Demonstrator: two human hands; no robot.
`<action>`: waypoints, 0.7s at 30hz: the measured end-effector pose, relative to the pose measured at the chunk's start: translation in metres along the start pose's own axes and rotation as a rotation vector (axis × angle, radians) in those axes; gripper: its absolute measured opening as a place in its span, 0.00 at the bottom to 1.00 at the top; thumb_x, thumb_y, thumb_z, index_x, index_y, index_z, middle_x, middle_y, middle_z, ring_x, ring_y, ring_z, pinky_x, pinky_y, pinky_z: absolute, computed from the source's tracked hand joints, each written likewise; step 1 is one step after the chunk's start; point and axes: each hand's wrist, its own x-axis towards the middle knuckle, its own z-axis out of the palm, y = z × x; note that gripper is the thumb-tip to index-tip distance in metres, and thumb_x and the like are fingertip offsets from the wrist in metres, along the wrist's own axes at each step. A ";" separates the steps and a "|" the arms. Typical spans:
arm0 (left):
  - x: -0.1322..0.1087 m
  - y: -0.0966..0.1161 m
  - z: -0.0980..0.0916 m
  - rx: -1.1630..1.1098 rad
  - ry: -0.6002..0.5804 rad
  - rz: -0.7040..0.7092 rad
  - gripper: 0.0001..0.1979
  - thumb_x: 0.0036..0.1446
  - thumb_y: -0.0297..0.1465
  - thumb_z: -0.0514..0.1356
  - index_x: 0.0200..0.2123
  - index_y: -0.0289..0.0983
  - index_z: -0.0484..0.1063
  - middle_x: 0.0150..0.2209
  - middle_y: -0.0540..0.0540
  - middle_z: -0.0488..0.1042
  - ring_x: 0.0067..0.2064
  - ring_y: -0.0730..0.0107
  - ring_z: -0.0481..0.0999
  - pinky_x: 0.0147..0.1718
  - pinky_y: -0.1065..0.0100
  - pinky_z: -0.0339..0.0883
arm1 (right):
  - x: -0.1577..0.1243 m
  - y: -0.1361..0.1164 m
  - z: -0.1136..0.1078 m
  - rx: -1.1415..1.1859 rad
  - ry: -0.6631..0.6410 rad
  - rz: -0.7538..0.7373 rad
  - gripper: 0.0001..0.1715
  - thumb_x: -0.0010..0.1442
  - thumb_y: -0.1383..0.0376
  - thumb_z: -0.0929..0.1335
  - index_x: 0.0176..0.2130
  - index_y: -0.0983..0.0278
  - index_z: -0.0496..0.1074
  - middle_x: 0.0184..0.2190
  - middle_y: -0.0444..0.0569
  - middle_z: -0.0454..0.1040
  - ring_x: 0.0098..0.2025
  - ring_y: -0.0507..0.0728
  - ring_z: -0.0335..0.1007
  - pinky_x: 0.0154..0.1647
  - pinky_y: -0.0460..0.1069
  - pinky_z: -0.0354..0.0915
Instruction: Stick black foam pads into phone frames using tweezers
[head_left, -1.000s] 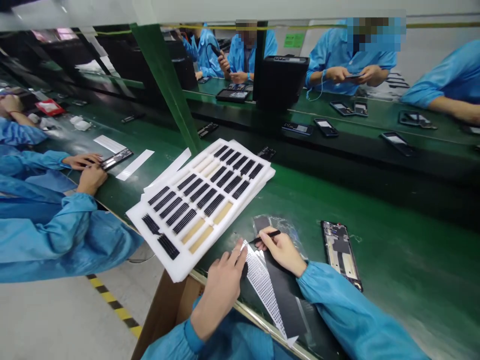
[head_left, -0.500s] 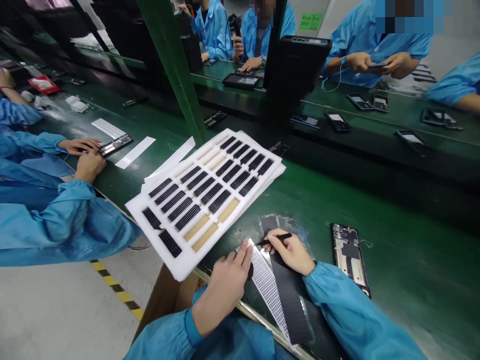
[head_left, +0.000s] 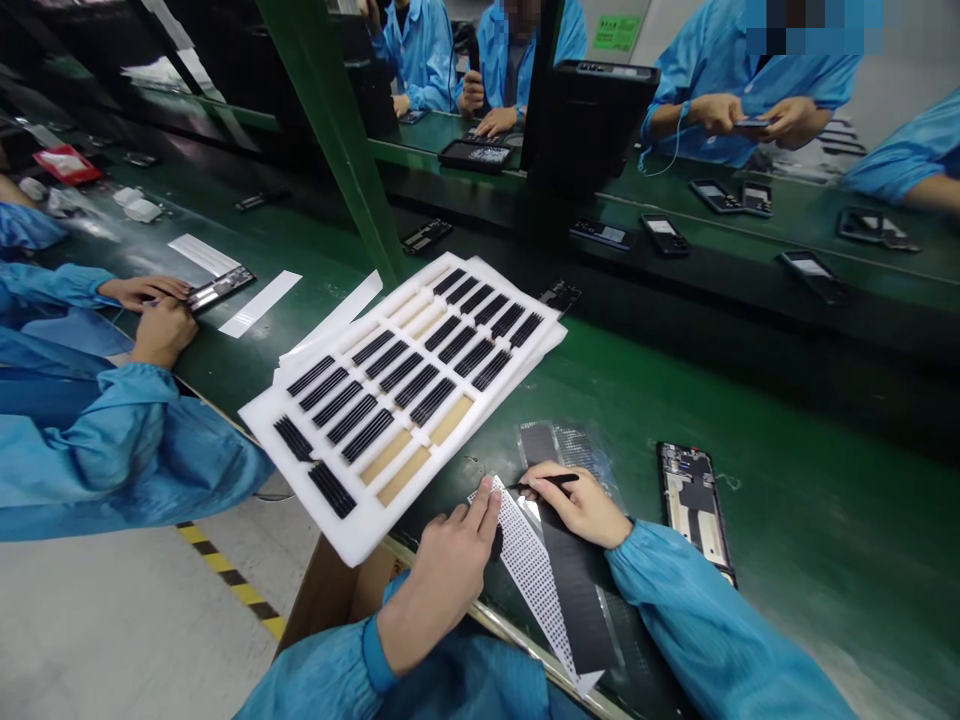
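Observation:
My left hand (head_left: 446, 570) lies with its index and middle fingers stretched out, pressing on the upper end of a white sheet of small dark dots (head_left: 534, 575). Something black shows beside its thumb; I cannot make out what. In my right hand (head_left: 585, 508), a pair of slim black tweezers (head_left: 561, 480) is pinched, tip pointing left at the sheet's top corner near my left fingertips. Under and beside the dotted sheet runs a dark grey strip (head_left: 581, 610) with clear film edges. An opened phone body (head_left: 694, 510) lies right of my right hand.
A white foam tray (head_left: 341, 535) with rows of black parts sits to the left, near my left hand. White strips (head_left: 261, 304) lie beyond it. A co-worker's hands (head_left: 165, 320) work on a phone part at left. A green post (head_left: 341, 150) rises behind the tray.
The view has shifted slightly. Both hands keep nearly the same places on the dotted sheet, and the tweezers' tip stays at its upper corner. The sheet's lower end now shows a folded white corner.

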 end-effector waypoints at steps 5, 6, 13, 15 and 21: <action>0.000 0.000 -0.003 0.014 -0.017 0.004 0.39 0.50 0.13 0.48 0.67 0.28 0.59 0.70 0.35 0.57 0.44 0.58 0.80 0.36 0.60 0.78 | -0.002 -0.002 0.001 0.003 0.007 0.003 0.19 0.72 0.56 0.62 0.41 0.62 0.77 0.35 0.50 0.81 0.36 0.57 0.79 0.41 0.50 0.72; 0.000 -0.001 -0.004 0.017 -0.020 0.008 0.39 0.50 0.13 0.48 0.68 0.28 0.59 0.70 0.34 0.56 0.44 0.58 0.80 0.36 0.60 0.78 | -0.002 -0.003 0.000 0.003 0.007 -0.002 0.18 0.72 0.57 0.62 0.41 0.62 0.78 0.35 0.50 0.81 0.37 0.57 0.79 0.42 0.50 0.72; 0.002 0.000 -0.006 0.043 -0.048 0.020 0.39 0.50 0.12 0.48 0.68 0.26 0.58 0.70 0.33 0.55 0.45 0.59 0.80 0.36 0.61 0.78 | -0.001 -0.004 0.000 0.055 0.015 -0.007 0.18 0.72 0.57 0.63 0.40 0.62 0.78 0.35 0.49 0.81 0.37 0.56 0.79 0.42 0.49 0.73; 0.002 0.000 -0.006 0.051 -0.053 0.020 0.39 0.50 0.12 0.48 0.68 0.26 0.58 0.70 0.33 0.55 0.44 0.60 0.80 0.36 0.61 0.78 | -0.001 -0.003 0.001 0.061 0.014 -0.002 0.17 0.72 0.57 0.63 0.40 0.62 0.78 0.35 0.49 0.81 0.36 0.56 0.79 0.42 0.48 0.73; 0.001 0.001 0.003 0.086 -0.020 0.031 0.40 0.48 0.12 0.49 0.67 0.26 0.59 0.70 0.32 0.55 0.44 0.59 0.80 0.35 0.62 0.78 | -0.001 -0.001 0.000 0.027 0.008 -0.018 0.16 0.72 0.59 0.63 0.41 0.61 0.78 0.35 0.49 0.81 0.38 0.56 0.79 0.43 0.49 0.72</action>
